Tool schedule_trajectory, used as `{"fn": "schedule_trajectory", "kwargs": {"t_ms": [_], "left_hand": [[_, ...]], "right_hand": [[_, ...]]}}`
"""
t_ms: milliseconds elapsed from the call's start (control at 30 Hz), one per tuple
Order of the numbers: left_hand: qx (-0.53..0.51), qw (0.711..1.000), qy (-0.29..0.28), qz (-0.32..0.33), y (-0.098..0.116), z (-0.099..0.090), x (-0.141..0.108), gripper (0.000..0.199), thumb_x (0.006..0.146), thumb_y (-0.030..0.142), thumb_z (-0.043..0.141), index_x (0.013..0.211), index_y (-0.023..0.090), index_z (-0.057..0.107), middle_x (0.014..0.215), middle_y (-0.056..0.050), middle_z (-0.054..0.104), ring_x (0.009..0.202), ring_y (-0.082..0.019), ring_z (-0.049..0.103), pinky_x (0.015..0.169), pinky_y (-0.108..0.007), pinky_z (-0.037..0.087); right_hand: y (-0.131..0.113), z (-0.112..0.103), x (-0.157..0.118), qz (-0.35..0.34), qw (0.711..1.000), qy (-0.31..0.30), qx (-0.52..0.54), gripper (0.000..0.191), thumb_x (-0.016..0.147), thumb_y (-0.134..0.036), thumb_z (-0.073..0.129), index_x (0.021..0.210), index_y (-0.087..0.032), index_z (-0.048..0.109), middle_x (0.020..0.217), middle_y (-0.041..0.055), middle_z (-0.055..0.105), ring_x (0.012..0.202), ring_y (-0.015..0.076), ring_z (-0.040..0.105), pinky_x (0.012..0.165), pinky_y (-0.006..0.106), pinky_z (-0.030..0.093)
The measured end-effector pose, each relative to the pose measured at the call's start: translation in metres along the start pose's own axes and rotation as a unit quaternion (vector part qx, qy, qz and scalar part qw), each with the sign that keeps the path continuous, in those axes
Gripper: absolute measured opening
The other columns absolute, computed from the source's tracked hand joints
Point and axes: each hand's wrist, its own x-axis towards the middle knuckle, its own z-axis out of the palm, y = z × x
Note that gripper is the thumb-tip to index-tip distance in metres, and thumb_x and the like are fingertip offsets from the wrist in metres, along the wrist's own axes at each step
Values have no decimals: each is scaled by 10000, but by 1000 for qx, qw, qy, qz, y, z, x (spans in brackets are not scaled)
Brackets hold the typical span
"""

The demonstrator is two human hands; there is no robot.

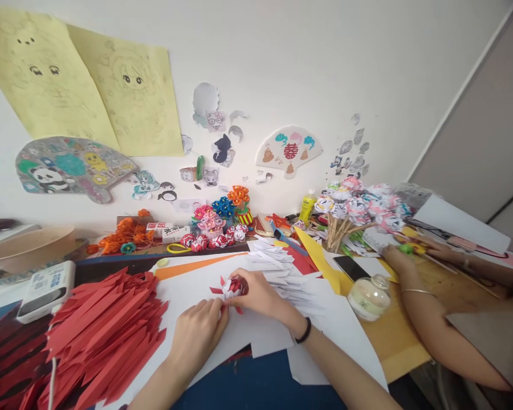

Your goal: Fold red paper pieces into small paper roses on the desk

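Observation:
Both hands meet over a white sheet (235, 347) at a small folded red-and-white paper flower (236, 286). My right hand (259, 293) curls round its right side, thumb and fingers closed on it. My left hand (200, 326) pinches its lower left edge, with the fingertips close to my right thumb. Several red strip ends stick out to the left and below. To the left lies a big heap of red paper strips (111, 330). Behind my right hand spreads a pile of white paper strips (277, 267).
A co-worker's arms (427, 319) reach in from the right. Near them stand a glass jar (370, 297), a black phone (349, 267) and a bunch of paper flowers (359, 202). A white device (47, 291) with a cable and a basin (28, 250) are at left.

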Motion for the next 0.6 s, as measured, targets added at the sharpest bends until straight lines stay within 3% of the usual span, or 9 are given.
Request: {"fn": "schedule_trajectory", "kwargs": {"t_ms": [133,333,467,600], "left_hand": [[-5,1000,-25,-10,-10,5,0,228,976,276,418,792,208,534,607,23,603,514,-165,591,486,-280,280],[-15,999,-37,2,-8,9,-1,264,981,300,428,758,213,540,590,27,600,502,-160,584,491,-271,274],[-19,999,-27,19,-5,10,0,280,989,270,408,737,213,517,572,30,580,484,-156,565,495,-270,271],[-17,998,-2,53,-4,11,0,299,989,219,386,707,217,486,534,42,536,455,-151,532,498,-279,270]], "right_hand": [[6,4,10,-13,1000,10,-1,380,726,-440,803,973,-191,658,846,-7,678,734,127,592,638,216,430],[12,8,-1,-3,999,22,-27,359,764,-453,748,995,-190,671,798,-13,669,674,115,573,589,204,411],[9,6,-5,-31,998,23,-58,235,799,-386,709,922,-191,663,729,-28,654,623,103,555,577,198,398],[7,3,-5,-60,992,32,-105,254,800,-395,716,954,-201,659,770,-17,678,660,120,587,637,211,425]]}}
